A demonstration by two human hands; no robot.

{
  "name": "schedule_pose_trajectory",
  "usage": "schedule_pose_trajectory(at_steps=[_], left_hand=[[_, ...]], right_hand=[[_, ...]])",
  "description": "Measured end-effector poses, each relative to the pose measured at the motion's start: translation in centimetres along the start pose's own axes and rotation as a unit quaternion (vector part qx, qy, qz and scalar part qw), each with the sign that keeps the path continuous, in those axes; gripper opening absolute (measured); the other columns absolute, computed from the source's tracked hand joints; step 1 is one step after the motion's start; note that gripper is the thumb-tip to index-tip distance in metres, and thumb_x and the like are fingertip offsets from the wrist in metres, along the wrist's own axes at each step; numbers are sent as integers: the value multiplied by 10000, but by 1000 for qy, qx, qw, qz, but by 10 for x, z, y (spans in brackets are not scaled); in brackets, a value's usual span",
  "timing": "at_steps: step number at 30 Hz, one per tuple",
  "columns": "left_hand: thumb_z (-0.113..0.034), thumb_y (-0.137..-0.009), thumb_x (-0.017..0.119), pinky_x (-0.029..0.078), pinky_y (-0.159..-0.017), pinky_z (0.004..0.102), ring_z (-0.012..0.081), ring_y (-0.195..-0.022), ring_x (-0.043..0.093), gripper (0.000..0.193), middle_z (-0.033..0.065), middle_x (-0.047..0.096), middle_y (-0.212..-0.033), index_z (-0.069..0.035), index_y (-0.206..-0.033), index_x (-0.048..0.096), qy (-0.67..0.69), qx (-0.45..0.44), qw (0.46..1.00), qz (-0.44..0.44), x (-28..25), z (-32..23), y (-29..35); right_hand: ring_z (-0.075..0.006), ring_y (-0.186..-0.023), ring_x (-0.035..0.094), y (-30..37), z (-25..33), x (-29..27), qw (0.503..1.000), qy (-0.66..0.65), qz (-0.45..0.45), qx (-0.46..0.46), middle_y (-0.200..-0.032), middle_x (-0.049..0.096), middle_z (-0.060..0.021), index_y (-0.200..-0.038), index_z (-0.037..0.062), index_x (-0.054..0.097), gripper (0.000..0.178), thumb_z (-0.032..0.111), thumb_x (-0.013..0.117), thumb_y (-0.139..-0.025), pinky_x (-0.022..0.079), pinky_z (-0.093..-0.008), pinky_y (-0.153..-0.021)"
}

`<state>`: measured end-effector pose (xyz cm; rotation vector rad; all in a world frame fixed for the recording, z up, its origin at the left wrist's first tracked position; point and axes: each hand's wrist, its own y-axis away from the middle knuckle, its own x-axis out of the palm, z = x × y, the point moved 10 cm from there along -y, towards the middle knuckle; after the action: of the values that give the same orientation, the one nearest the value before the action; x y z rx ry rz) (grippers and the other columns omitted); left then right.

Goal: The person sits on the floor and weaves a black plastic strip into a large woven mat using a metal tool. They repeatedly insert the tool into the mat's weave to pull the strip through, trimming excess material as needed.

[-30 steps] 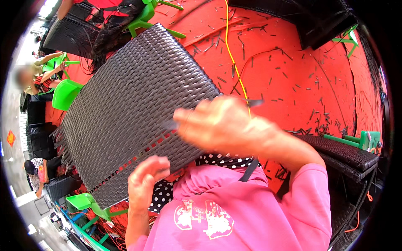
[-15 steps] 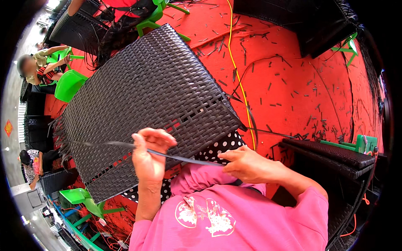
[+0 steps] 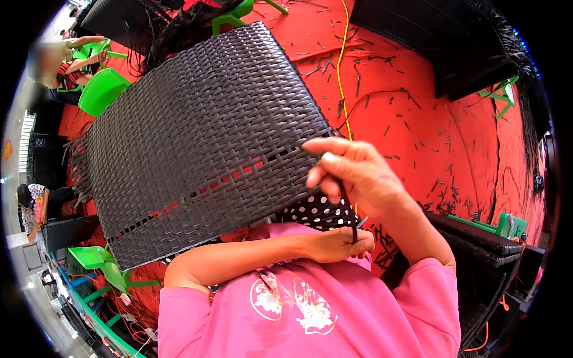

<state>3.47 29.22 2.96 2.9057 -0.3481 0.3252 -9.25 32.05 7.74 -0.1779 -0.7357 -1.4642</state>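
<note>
A black woven wicker panel (image 3: 203,113) lies slanted across my lap, with a row of gaps near its close edge that lets the red below show. My right hand (image 3: 367,179) is at the right end of that row, fingers bent round a thin dark strip (image 3: 351,210) and the index fingertip at the weave. From there the strip hangs down to my left hand (image 3: 341,243), which is closed on it close to my body. My left forearm crosses in front of my pink shirt. Just where the strip meets the panel is hidden by the right fingers.
Red floor covering (image 3: 412,137) carries many black scraps and a yellow cable (image 3: 340,65). Green chairs (image 3: 104,90) stand at the left, with another person (image 3: 74,65) seated beyond. A black wicker piece (image 3: 471,238) stands at my right, and another (image 3: 418,42) farther off.
My left hand has come off the panel's middle, across my body to the right. My right hand has risen to the panel's right edge. The strip, earlier stretched across, now hangs between them.
</note>
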Motion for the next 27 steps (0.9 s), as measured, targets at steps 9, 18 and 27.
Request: schedule_pose_trajectory(at_steps=[9,18,27], left_hand=[[-255,-911,479,510,-614,372,254,-816,602,231,106,548,-937,-37,-985,494,-471,133,858,154,71,57,-38],[-286,-954,456,491,-602,434,291,-815,619,222,111,562,-854,-86,-1027,517,-559,156,789,202,84,53,-41],[-205,-733,818,489,-925,365,268,-1053,594,861,120,593,-1129,-19,-1428,345,81,-11,963,-257,-79,25,77]], right_hand=[[-39,-561,418,-21,73,-32,982,-166,21,-83,-810,607,-22,-1171,-25,577,406,333,475,-1012,343,-196,-462],[-39,-513,401,-30,71,-84,983,-89,-122,-101,-706,578,-14,-1128,18,620,252,203,586,-960,324,-181,-443],[-6,-517,440,27,52,-113,930,229,-268,-108,-600,530,42,-1045,18,697,179,140,623,-936,353,-186,-456]])
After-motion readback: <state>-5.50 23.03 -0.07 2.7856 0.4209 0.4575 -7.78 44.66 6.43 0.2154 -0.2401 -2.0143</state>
